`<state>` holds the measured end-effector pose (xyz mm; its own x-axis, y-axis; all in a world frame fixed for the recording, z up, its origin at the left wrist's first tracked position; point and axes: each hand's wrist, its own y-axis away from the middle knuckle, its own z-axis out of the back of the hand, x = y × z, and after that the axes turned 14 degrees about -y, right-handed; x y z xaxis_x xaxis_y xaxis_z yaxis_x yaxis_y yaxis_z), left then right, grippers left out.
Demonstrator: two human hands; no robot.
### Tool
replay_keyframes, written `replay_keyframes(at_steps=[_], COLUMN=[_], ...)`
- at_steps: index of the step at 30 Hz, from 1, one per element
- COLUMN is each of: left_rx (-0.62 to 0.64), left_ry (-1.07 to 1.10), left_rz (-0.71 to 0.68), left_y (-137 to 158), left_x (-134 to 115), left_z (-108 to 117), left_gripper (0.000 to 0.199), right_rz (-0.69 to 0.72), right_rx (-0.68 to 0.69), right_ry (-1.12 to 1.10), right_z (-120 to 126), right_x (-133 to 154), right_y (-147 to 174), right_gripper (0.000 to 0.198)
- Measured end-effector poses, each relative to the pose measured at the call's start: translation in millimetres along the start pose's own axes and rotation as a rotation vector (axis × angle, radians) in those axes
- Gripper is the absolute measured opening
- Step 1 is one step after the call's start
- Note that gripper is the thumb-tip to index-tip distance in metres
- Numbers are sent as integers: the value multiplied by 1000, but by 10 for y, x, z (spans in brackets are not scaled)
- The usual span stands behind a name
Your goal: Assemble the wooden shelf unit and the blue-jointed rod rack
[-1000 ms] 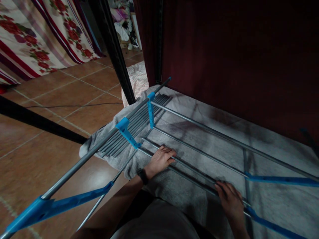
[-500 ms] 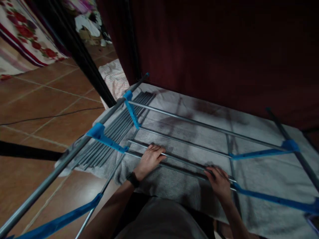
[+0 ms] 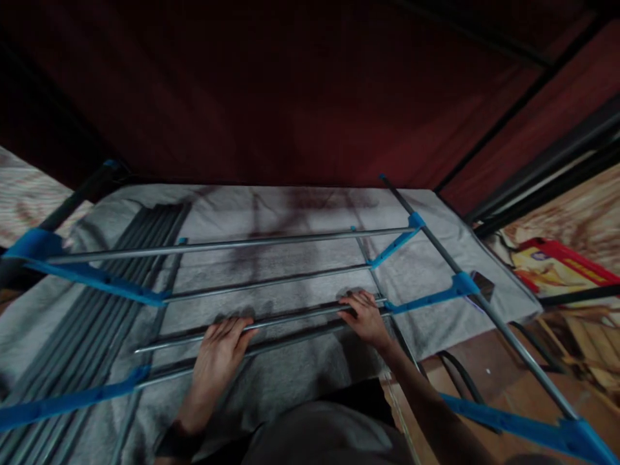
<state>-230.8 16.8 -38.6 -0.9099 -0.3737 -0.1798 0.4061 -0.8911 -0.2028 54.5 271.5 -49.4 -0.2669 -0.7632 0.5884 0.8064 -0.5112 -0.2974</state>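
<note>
My left hand closes around a loose-ended grey metal tube near its left end. Toward the tube's other end my right hand grips it, fingers curled over the top. The left end of the tube stands free of any bracket, while its right end lies beside a blue plastic bracket. Just below runs a second crossbar, fitted between blue brackets. Farther back, an upper crossbar spans the rack frame between a left bracket and the right upright.
Several loose grey tubes lie side by side on the grey blanket at left. A dark red curtain hangs behind. At right are a phone-like dark object and a red and yellow package.
The view has swung to the right, bringing the right upright and package into sight. Both hands still grip the tube, and my right hand sits closer to its right end.
</note>
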Motion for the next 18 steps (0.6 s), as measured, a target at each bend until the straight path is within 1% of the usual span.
replay_keyframes(at_steps=[5,10,13,18], left_rx=[6,-17,-32,-67], left_ry=[41,52,41,-22], left_rz=[1,12,-18,-59], left_y=[-33,-61,-67,-80], left_x=[71,113,101,68], left_z=[-50,-74,-54,-22], left_gripper=[44,47,47,45], right_rz=[9,49,48,48], right_rx=[-1,29,53,39], right_ry=[23,-5,16,55], right_z=[0,32,65,118], right_x=[-19,-38,-50,-34], right_y=[0,6,-21,-101], right_gripper=[15,20,23,24])
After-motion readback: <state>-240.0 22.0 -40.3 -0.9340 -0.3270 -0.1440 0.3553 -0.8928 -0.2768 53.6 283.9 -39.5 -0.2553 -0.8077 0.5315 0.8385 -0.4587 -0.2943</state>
